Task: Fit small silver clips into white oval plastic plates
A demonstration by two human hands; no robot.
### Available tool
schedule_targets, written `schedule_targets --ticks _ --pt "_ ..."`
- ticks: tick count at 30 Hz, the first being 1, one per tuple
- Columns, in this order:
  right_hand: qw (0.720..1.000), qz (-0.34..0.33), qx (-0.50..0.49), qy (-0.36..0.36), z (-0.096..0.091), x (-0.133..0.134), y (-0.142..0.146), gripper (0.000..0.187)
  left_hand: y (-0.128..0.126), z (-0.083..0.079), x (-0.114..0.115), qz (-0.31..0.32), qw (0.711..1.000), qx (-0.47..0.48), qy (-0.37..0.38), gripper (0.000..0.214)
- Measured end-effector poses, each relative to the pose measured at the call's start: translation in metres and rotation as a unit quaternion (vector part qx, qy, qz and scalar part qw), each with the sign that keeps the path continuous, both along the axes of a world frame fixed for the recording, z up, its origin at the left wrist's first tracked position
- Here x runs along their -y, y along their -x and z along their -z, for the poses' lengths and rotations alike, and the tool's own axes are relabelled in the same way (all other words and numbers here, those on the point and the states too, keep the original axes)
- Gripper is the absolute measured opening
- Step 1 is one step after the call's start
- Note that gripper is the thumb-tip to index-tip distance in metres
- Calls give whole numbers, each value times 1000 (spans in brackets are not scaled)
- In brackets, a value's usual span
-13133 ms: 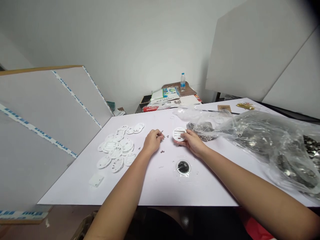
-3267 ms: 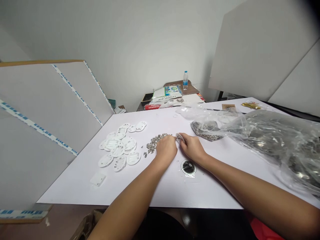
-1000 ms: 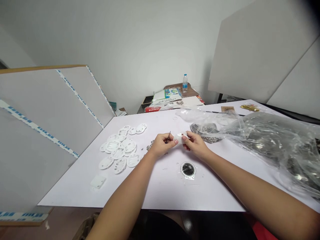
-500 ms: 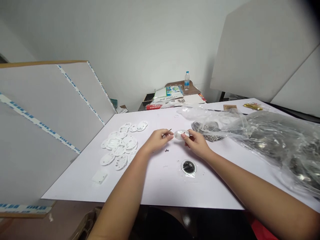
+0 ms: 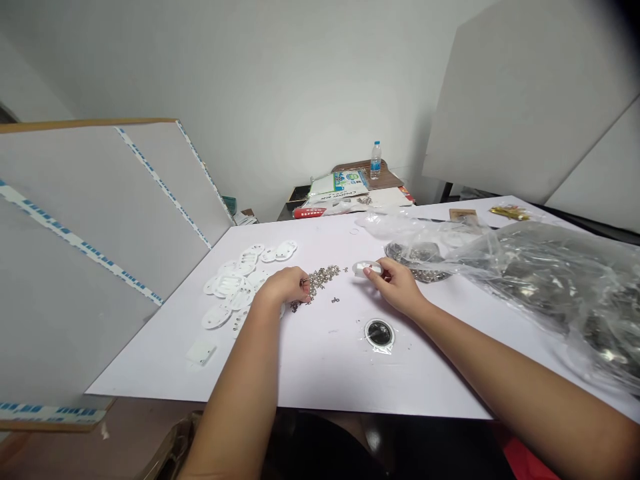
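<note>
My right hand is closed on a small white round plastic disc, held just above the white table. My left hand rests on the table with its fingers curled at the near end of a small heap of tiny metal parts; whether it grips one I cannot make out. A single loose metal part lies between my hands. A pile of several white discs lies just left of my left hand.
A black-and-silver round piece in a clear wrapper lies in front of my right hand. Large clear plastic bags of metal parts cover the table's right side. Grey boards lean at the left. A cluttered side table with a water bottle stands behind.
My left hand has moved left and down from beside the disc to the heap of metal parts. My right hand keeps hold of the white disc, nearly still.
</note>
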State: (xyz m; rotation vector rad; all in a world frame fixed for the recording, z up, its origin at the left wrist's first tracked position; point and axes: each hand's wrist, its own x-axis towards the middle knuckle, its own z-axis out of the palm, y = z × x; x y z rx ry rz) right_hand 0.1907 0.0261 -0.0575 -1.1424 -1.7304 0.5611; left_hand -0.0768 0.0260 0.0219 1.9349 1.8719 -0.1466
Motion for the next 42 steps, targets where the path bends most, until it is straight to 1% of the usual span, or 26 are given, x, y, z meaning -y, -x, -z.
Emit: schedule_targets --ticks 3,6,9,12,14,16,18,20,23,25,28,31,33,35,37,39,42 --pt "1000 -2 5 2 1 0 0 38 -1 1 -1 3 1000 -4 1 10" --pt "1000 -3 4 -1 1 -1 0 37 3 4 -2 8 1000 5 5 7" --pt "1000 -7 2 -7 1 0 0 36 8 6 -4 14 999 43 -15 5" --pt "999 -29 -4 -12 -1 1 0 30 7 7 -5 32 992 103 -59 10" --pt "998 -56 -15 -10 -2 2 0 26 0 8 -6 46 978 176 -103 14" --pt "996 -81 -26 -11 -2 4 1 24 -11 10 -6 55 952 264 -145 19" --pt "994 -100 -30 -25 -2 5 3 20 -25 14 -6 50 926 340 -158 27" --pt "992 -115 -31 -50 -1 5 4 15 -37 21 -6 26 910 379 -166 29" --pt "988 -124 -34 -82 2 4 4 11 -50 32 -8 -12 883 431 -186 25" --pt "987 -123 -29 -98 3 2 3 11 -54 38 -9 -21 865 467 -183 23" --pt "986 -110 -8 -125 3 1 3 13 -59 42 -10 -34 848 496 -181 21" --pt "984 -94 12 -151 1 1 3 16 -62 43 -9 -52 847 488 -204 21" --pt "983 -92 19 -160 1 1 2 18 -65 42 -7 -43 853 469 -226 19" --pt "982 -92 24 -165 1 2 2 18 -67 43 -5 -27 856 463 -228 19" --pt "981 -87 33 -172 1 2 2 17 -69 44 -5 -20 859 465 -213 20" --pt "980 -79 44 -177 1 1 1 16 -70 46 -4 -17 868 451 -208 22" --pt "980 -74 52 -176 2 0 0 19 -70 46 -3 -3 885 410 -223 22"
